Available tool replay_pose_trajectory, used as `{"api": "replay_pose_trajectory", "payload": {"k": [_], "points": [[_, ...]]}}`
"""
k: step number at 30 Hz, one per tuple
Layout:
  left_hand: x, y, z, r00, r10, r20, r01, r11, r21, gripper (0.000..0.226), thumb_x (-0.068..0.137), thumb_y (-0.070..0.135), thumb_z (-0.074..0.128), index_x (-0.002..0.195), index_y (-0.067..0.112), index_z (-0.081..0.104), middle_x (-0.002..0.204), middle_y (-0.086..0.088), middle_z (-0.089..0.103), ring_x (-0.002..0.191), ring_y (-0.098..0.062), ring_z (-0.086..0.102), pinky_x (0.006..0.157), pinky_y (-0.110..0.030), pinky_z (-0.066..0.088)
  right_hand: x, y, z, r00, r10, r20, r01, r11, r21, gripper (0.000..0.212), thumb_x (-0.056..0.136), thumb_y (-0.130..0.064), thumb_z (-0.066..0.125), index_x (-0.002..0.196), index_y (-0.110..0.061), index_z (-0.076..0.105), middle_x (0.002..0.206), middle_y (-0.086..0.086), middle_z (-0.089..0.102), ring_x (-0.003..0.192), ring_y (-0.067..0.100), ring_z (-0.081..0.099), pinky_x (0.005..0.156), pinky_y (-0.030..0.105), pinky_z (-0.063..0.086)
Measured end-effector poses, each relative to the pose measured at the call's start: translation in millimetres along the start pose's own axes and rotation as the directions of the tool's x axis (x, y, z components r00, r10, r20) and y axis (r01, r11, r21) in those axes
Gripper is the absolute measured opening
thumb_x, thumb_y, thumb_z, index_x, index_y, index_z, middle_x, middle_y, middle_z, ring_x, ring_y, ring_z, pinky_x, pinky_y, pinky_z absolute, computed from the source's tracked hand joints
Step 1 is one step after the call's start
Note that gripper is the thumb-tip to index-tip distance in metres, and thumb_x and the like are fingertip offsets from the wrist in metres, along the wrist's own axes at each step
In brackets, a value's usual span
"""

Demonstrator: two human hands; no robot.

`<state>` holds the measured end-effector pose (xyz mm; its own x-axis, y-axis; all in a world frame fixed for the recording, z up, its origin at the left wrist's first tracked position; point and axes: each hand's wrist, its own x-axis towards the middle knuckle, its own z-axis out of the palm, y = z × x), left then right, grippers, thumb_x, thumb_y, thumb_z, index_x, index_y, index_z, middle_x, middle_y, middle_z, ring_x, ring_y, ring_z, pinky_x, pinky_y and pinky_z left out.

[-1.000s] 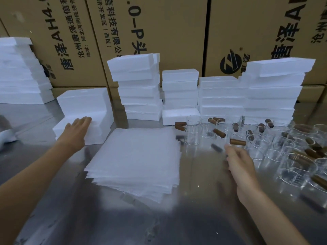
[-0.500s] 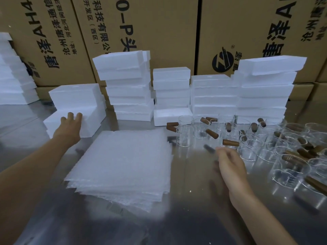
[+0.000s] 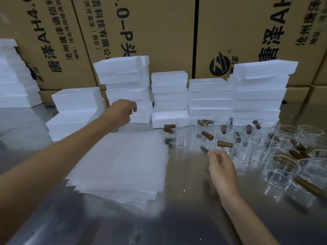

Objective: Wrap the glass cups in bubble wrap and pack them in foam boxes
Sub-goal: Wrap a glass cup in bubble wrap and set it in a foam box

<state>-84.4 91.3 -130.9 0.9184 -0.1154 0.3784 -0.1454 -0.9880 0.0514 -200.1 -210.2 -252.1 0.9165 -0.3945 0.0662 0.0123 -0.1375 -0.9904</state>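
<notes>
A stack of bubble wrap sheets (image 3: 120,165) lies in the middle of the steel table. Several clear glass cups with brown wooden handles (image 3: 247,145) stand at the right. White foam boxes (image 3: 127,89) are stacked in rows behind them. My left hand (image 3: 122,112) is raised in front of the lowest boxes of the tall left stack, fingers curled, holding nothing that I can see. My right hand (image 3: 221,165) hovers low over the table just before the nearest cups, fingers loosely bent and empty.
Two foam boxes (image 3: 76,110) sit stacked at the left of the bubble wrap. More foam boxes (image 3: 16,82) are piled at the far left edge. Large printed cardboard cartons (image 3: 159,32) wall off the back. The steel table (image 3: 177,218) runs to the front.
My left hand has left the low foam box at the left and moved right and up, to the tall stack. My right hand has barely shifted.
</notes>
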Motion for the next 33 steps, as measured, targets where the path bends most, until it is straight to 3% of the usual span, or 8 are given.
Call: {"api": "replay_pose_trajectory", "payload": {"k": [6, 11, 14, 19, 23, 27, 30, 33], "points": [[31.6, 43.3, 31.2, 0.989, 0.097, 0.113, -0.085, 0.991, -0.102, 0.039, 0.084, -0.010, 0.046, 0.111, 0.010, 0.067, 0.109, -0.008, 0.069, 0.104, -0.026, 0.059, 0.084, -0.031, 0.048, 3.9, 1.0, -2.5, 1.000, -0.007, 0.004, 0.007, 1.000, 0.004, 0.015, 0.099, -0.029, 0.050, 0.092, -0.025, 0.062, 0.086, -0.006, 0.065, 0.079, 0.011, 0.060, 0.064, 0.026, 0.040], [60.0, 57.2, 67.9, 0.956, 0.023, 0.293, 0.001, 0.997, -0.079, 0.046, 0.093, 0.011, 0.056, 0.139, 0.012, 0.049, 0.143, -0.011, 0.048, 0.130, -0.029, 0.045, 0.104, -0.037, 0.038, 6.3, 3.9, -1.9, 1.000, 0.000, 0.025, 0.000, 1.000, -0.023, 0.016, 0.100, -0.032, 0.048, 0.094, -0.028, 0.062, 0.086, -0.005, 0.063, 0.085, 0.015, 0.060, 0.064, 0.028, 0.040], [68.7, 62.1, 86.4, 0.951, -0.017, 0.310, 0.015, 1.000, 0.008, 0.049, 0.094, 0.017, 0.056, 0.142, 0.008, 0.047, 0.148, -0.013, 0.043, 0.137, -0.030, 0.038, 0.109, -0.041, 0.035, 6.4, 4.2, -2.0, 1.000, -0.007, 0.016, 0.007, 0.999, -0.044, 0.016, 0.099, -0.033, 0.048, 0.090, -0.029, 0.061, 0.087, -0.008, 0.065, 0.088, 0.012, 0.061, 0.063, 0.024, 0.039], [68.8, 63.5, 99.8, 0.978, -0.080, 0.194, 0.060, 0.992, 0.108, 0.030, 0.092, 0.024, 0.058, 0.118, 0.011, 0.067, 0.126, -0.009, 0.060, 0.117, -0.027, 0.053, 0.097, -0.037, 0.041, 7.4, 3.1, -3.2, 1.000, 0.019, 0.014, -0.019, 1.000, -0.021, 0.015, 0.098, -0.032, 0.049, 0.090, -0.029, 0.062, 0.095, -0.008, 0.066, 0.092, 0.012, 0.061, 0.065, 0.024, 0.040], [64.8, 66.1, 73.5, 0.987, -0.079, 0.137, 0.079, 0.997, 0.008, 0.032, 0.097, 0.032, 0.057, 0.122, 0.012, 0.063, 0.130, -0.008, 0.060, 0.121, -0.030, 0.052, 0.101, -0.042, 0.041, 9.6, 2.9, -4.1, 0.999, 0.035, 0.011, -0.035, 0.999, 0.006, 0.016, 0.098, -0.031, 0.049, 0.091, -0.029, 0.063, 0.095, -0.010, 0.067, 0.086, 0.009, 0.060, 0.064, 0.024, 0.039], [42.4, 64.4, 27.2, 0.994, -0.070, 0.089, 0.078, 0.993, -0.088, 0.030, 0.097, 0.030, 0.058, 0.120, 0.011, 0.063, 0.125, -0.011, 0.062, 0.113, -0.032, 0.056, 0.093, -0.041, 0.045, 14.3, -0.5, -6.8, 0.993, 0.110, 0.038, -0.114, 0.987, 0.115, 0.019, 0.096, -0.026, 0.049, 0.091, -0.024, 0.067, 0.089, -0.008, 0.069, 0.070, 0.011, 0.052, 0.068, 0.029, 0.040], [6.4, 71.1, -1.7, 1.000, 0.004, 0.017, -0.001, 0.985, -0.174, 0.023, 0.096, 0.030, 0.061, 0.113, 0.016, 0.065, 0.119, -0.007, 0.064, 0.107, -0.029, 0.057, 0.087, -0.037, 0.045, 15.6, -8.4, -15.5, 0.991, 0.134, 0.010, -0.134, 0.975, 0.179, 0.020, 0.095, -0.022, 0.049, 0.082, -0.022, 0.064, 0.078, -0.019, 0.071, 0.064, 0.008, 0.050, 0.062, 0.028, 0.040], [-37.1, 92.8, -21.4, 0.984, 0.179, -0.003, -0.173, 0.945, -0.279, 0.019, 0.095, 0.030, 0.064, 0.111, 0.020, 0.065, 0.116, 0.001, 0.064, 0.110, -0.022, 0.055, 0.095, -0.040, 0.044, 14.1, -18.5, -29.1, 0.988, 0.144, -0.062, -0.126, 0.965, 0.231, 0.019, 0.095, -0.021, 0.050, 0.084, -0.019, 0.065, 0.081, -0.001, 0.069, 0.064, 0.013, 0.056, 0.064, 0.031, 0.042]]}}
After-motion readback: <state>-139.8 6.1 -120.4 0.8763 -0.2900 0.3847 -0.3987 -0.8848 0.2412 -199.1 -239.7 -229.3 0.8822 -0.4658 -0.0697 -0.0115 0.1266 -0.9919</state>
